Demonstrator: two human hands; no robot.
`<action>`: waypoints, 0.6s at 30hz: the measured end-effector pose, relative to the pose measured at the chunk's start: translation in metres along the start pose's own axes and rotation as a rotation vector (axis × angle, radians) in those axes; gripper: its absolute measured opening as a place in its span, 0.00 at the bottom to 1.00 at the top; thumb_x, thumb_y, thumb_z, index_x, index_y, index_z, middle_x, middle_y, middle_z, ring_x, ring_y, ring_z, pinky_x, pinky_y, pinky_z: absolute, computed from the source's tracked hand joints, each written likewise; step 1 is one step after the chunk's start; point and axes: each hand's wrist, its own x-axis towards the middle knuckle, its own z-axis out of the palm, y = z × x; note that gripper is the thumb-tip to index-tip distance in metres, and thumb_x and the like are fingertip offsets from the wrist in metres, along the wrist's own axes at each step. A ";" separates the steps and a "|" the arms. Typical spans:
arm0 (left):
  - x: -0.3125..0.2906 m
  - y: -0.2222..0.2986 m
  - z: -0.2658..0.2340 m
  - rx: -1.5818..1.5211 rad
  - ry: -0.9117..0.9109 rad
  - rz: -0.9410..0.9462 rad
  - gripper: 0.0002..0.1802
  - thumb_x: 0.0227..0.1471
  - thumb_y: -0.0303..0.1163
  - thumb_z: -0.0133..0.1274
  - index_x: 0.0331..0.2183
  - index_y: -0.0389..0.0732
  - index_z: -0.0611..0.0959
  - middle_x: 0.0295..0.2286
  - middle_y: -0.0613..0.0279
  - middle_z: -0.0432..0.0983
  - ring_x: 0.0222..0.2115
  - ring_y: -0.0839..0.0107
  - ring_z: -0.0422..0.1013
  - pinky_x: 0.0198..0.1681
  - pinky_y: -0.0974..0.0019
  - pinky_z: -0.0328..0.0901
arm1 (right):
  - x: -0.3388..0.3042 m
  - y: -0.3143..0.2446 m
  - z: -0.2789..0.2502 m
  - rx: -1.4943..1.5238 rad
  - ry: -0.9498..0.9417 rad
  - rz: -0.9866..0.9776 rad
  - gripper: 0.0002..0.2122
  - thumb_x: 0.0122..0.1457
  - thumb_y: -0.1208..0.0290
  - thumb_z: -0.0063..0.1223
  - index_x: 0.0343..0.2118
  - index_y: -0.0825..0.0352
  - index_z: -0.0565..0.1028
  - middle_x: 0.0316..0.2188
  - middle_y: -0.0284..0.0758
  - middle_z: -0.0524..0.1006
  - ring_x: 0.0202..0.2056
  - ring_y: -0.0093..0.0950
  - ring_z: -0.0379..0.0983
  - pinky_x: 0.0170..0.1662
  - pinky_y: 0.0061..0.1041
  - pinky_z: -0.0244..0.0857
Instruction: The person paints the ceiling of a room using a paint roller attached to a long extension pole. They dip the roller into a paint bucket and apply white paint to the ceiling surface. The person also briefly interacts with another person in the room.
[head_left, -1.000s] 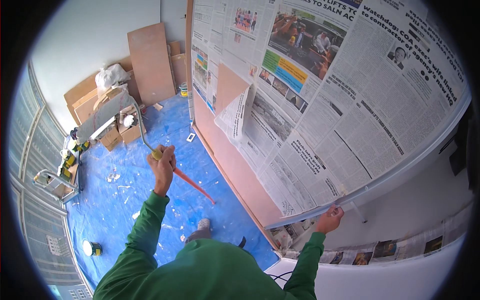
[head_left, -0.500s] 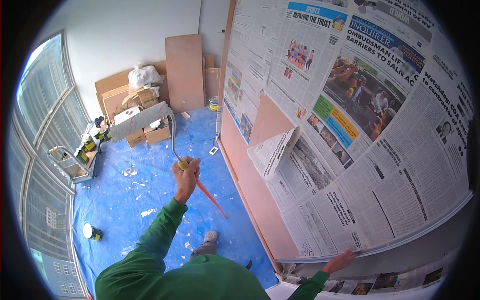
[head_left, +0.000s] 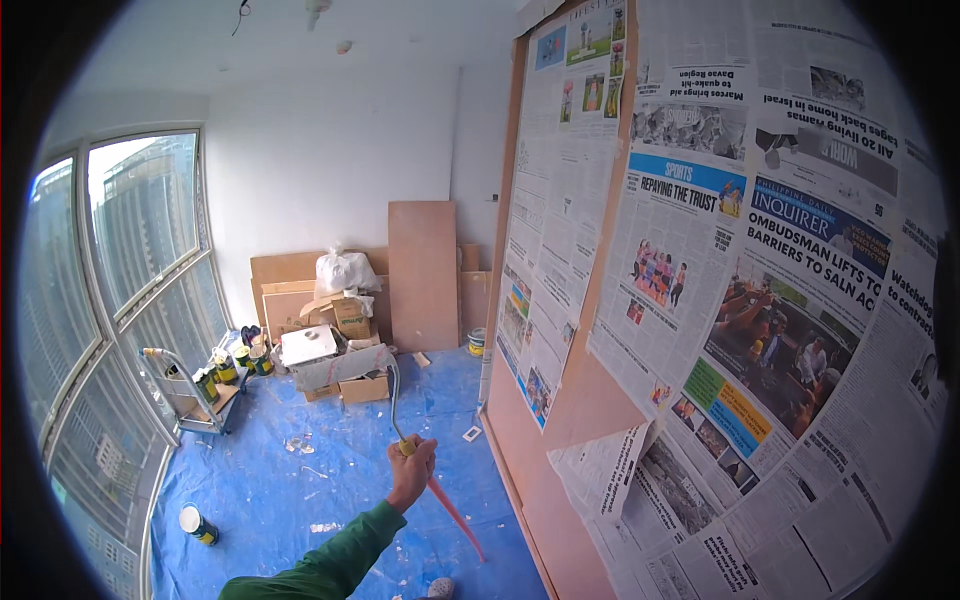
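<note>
My left hand (head_left: 411,470) is closed around the yellowish grip of a paint roller (head_left: 345,369), held out ahead over the floor. A long pale sleeve covers its bent metal frame, and a reddish-orange pole (head_left: 458,522) runs on below my fist toward the floor. Newspaper sheets (head_left: 690,235) cover the tall wooden panels (head_left: 600,405) at my right. One sheet's torn corner (head_left: 605,470) folds away from the bare wood. My right hand is out of view.
Blue plastic sheeting (head_left: 300,500), spotted with white, covers the floor. A paint can (head_left: 198,524) stands at left, near a trolley (head_left: 205,415) and several more cans. Cardboard boxes (head_left: 352,318), a white bag (head_left: 345,270) and a wooden board (head_left: 421,275) are by the far wall. Windows line the left.
The view has tilted up, showing the ceiling and more far wall. My right hand, earlier at the newspaper's lower edge, has left the picture. My left hand still holds the roller.
</note>
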 end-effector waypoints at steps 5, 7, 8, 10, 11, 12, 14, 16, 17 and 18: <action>0.035 0.001 -0.010 0.000 0.033 -0.035 0.17 0.49 0.24 0.54 0.13 0.41 0.69 0.10 0.67 0.64 0.08 0.80 0.59 0.10 0.74 0.50 | -0.030 -0.096 0.049 0.215 -0.206 -0.203 0.28 0.60 0.59 0.47 0.62 0.62 0.58 0.59 0.48 0.59 0.59 0.44 0.58 0.60 0.52 0.43; 0.053 -0.005 -0.017 -0.014 0.027 -0.028 0.18 0.49 0.24 0.54 0.13 0.41 0.69 0.09 0.67 0.64 0.08 0.80 0.59 0.10 0.73 0.50 | -0.047 -0.135 0.072 0.280 -0.323 -0.269 0.28 0.59 0.59 0.47 0.61 0.62 0.58 0.58 0.48 0.60 0.58 0.44 0.59 0.60 0.51 0.45; 0.062 -0.007 -0.021 -0.017 0.033 -0.037 0.18 0.49 0.24 0.54 0.13 0.41 0.69 0.09 0.67 0.64 0.08 0.80 0.58 0.10 0.73 0.50 | -0.055 -0.154 0.083 0.312 -0.389 -0.301 0.28 0.59 0.59 0.47 0.61 0.63 0.59 0.58 0.48 0.60 0.57 0.44 0.59 0.59 0.50 0.46; 0.081 -0.011 -0.032 -0.024 0.039 -0.055 0.18 0.49 0.24 0.54 0.12 0.42 0.68 0.09 0.68 0.63 0.08 0.80 0.58 0.10 0.73 0.49 | -0.072 -0.191 0.105 0.358 -0.523 -0.360 0.28 0.59 0.58 0.47 0.60 0.63 0.60 0.57 0.49 0.62 0.56 0.43 0.61 0.58 0.49 0.47; 0.090 -0.010 -0.037 -0.028 0.051 -0.046 0.19 0.49 0.24 0.54 0.12 0.42 0.67 0.09 0.68 0.63 0.08 0.79 0.58 0.10 0.73 0.49 | -0.082 -0.210 0.118 0.380 -0.590 -0.383 0.27 0.59 0.58 0.48 0.60 0.63 0.60 0.56 0.49 0.62 0.56 0.43 0.61 0.58 0.48 0.48; 0.098 -0.009 -0.043 -0.034 0.062 -0.039 0.19 0.49 0.25 0.54 0.12 0.43 0.67 0.09 0.68 0.62 0.07 0.79 0.58 0.10 0.73 0.49 | -0.091 -0.227 0.129 0.396 -0.662 -0.408 0.27 0.59 0.58 0.48 0.60 0.64 0.61 0.55 0.49 0.63 0.55 0.43 0.62 0.58 0.48 0.49; 0.119 -0.008 -0.057 -0.057 0.102 -0.042 0.19 0.49 0.25 0.54 0.12 0.43 0.66 0.09 0.68 0.62 0.07 0.78 0.57 0.09 0.72 0.48 | -0.109 -0.265 0.154 0.419 -0.799 -0.454 0.27 0.59 0.58 0.48 0.59 0.64 0.62 0.54 0.49 0.64 0.54 0.43 0.63 0.57 0.47 0.51; 0.145 -0.009 -0.080 -0.097 0.161 -0.061 0.20 0.50 0.25 0.54 0.12 0.44 0.66 0.09 0.68 0.61 0.07 0.78 0.56 0.09 0.71 0.48 | -0.129 -0.301 0.179 0.429 -0.930 -0.497 0.27 0.59 0.58 0.48 0.58 0.65 0.63 0.53 0.49 0.65 0.53 0.42 0.64 0.56 0.45 0.52; 0.157 -0.012 -0.091 -0.119 0.175 -0.062 0.20 0.50 0.25 0.55 0.13 0.44 0.66 0.09 0.68 0.61 0.06 0.77 0.56 0.09 0.71 0.48 | -0.137 -0.312 0.188 0.424 -0.985 -0.506 0.27 0.58 0.57 0.49 0.58 0.65 0.63 0.53 0.49 0.66 0.53 0.42 0.65 0.56 0.45 0.53; 0.170 -0.014 -0.105 -0.140 0.191 -0.062 0.19 0.50 0.26 0.55 0.13 0.44 0.66 0.09 0.68 0.61 0.06 0.77 0.56 0.09 0.70 0.48 | -0.149 -0.328 0.200 0.417 -1.039 -0.516 0.26 0.58 0.57 0.49 0.58 0.65 0.64 0.52 0.49 0.66 0.52 0.42 0.66 0.55 0.44 0.54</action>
